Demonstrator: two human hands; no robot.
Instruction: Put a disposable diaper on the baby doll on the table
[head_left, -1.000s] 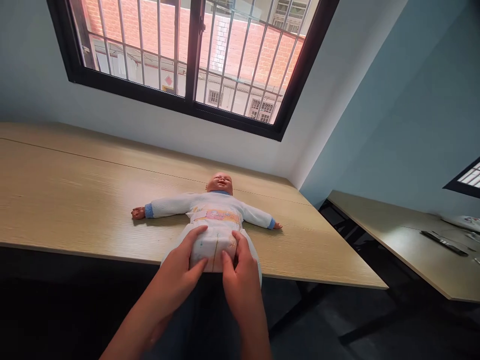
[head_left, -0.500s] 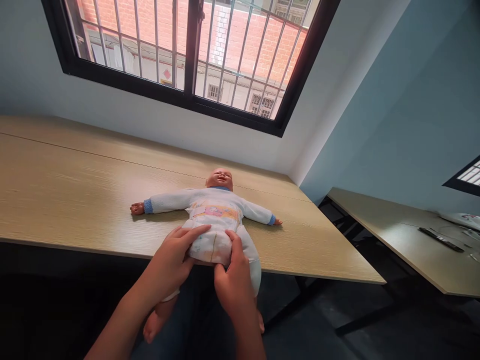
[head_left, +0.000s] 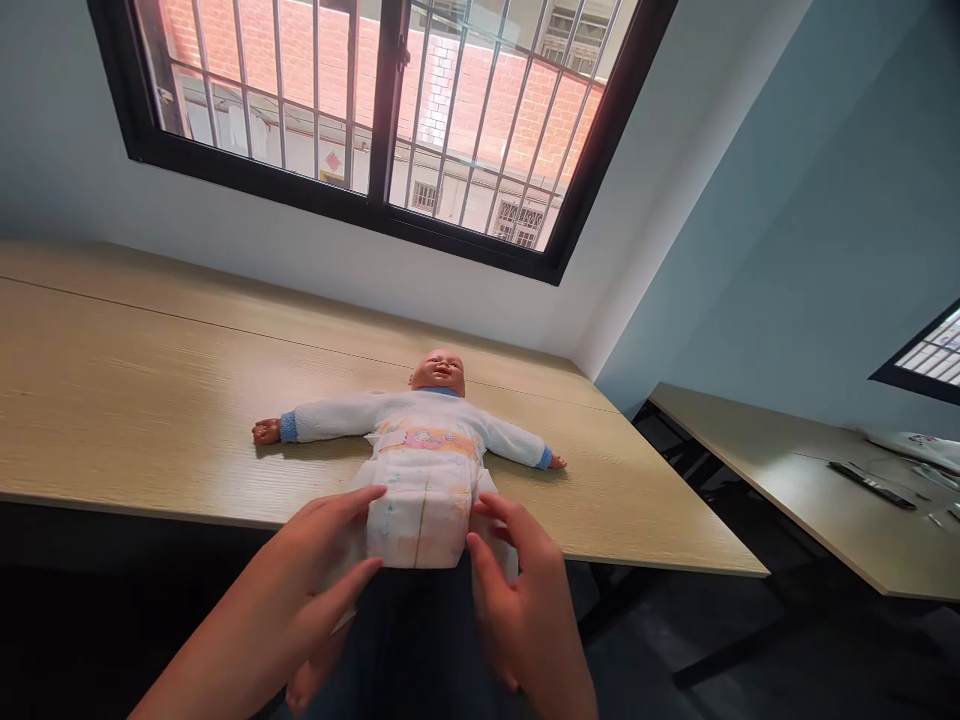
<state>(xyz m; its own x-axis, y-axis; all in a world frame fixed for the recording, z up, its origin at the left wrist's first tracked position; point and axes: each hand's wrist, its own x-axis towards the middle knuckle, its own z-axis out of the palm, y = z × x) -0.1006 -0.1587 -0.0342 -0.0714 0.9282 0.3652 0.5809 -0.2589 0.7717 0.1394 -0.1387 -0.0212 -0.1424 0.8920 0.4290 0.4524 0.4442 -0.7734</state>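
A baby doll [head_left: 330,415] lies on its back on the table, arms spread wide, in a white long-sleeved top with blue cuffs. Around its hips is a white diaper [head_left: 420,520] with a printed orange and pink waistband. My left hand [head_left: 322,560] is at the diaper's left side, thumb and forefinger apart, their tips at its edge. On the opposite side, my right hand [head_left: 521,575] has its fingers parted beside the diaper's right edge. The doll's legs hang past the table edge, partly hidden by my hands.
The wooden table [head_left: 150,400] stands against the wall below a barred window [head_left: 375,120]. At the right is a second table [head_left: 757,450], bearing a dark, long, flat object [head_left: 870,485], thin cables and a white item [head_left: 919,447].
Both hands have let go of the diaper's front and moved outward to its sides, fingers opening. The diaper front now shows flatter and more fully. The view has tilted slightly.
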